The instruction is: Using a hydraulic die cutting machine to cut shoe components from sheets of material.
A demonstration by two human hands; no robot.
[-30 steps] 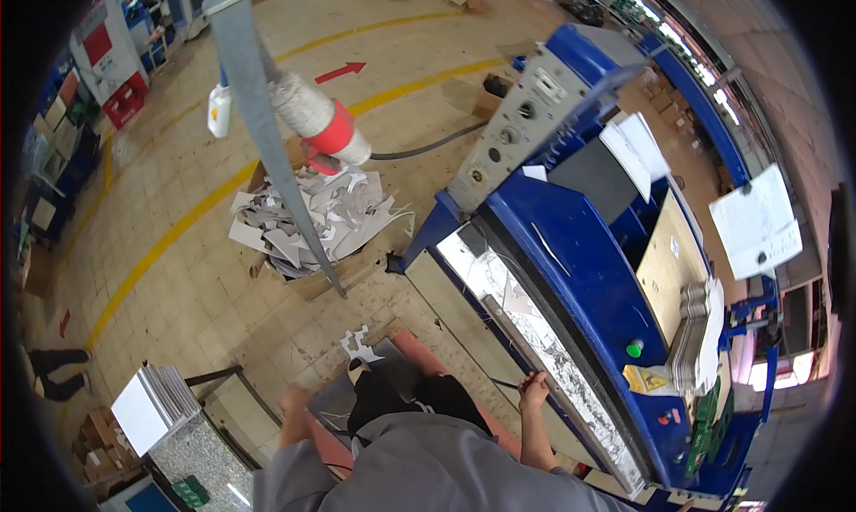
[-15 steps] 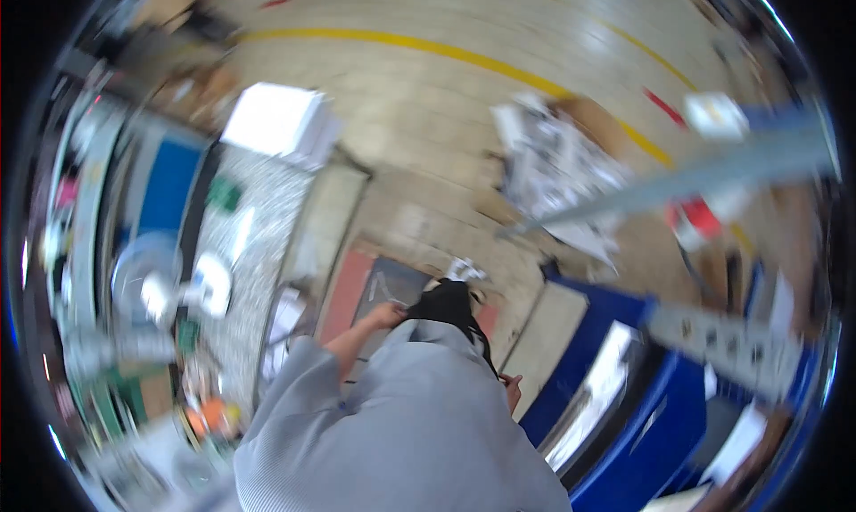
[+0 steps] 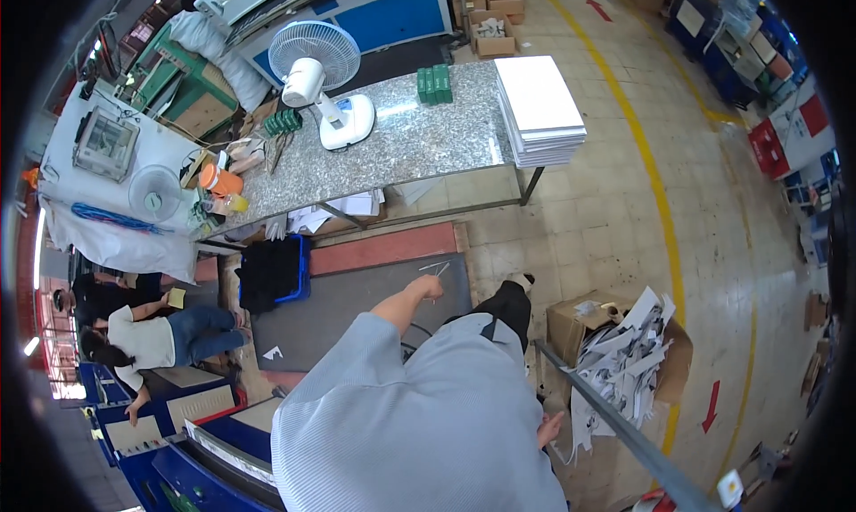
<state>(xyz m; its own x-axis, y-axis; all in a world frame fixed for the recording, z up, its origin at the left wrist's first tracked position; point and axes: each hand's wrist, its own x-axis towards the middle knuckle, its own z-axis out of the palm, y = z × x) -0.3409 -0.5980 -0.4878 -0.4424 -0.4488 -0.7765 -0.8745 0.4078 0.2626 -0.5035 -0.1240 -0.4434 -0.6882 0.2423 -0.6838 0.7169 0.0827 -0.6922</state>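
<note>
Scissors [image 3: 434, 268], thin metal, lay on the dark rubbery mat [image 3: 357, 307] at twelve o'clock of the left hand [image 3: 426, 287], its grip unclear; right hand [image 3: 548, 429] hung loose, fingers spread.

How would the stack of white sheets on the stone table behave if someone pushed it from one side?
The stack of white sheets looks thick, so it is probably heavy. The loose layers would likely shear and fan out rather than move as one block. It sits at the end of the stone table, so sheets might slide off.
</note>
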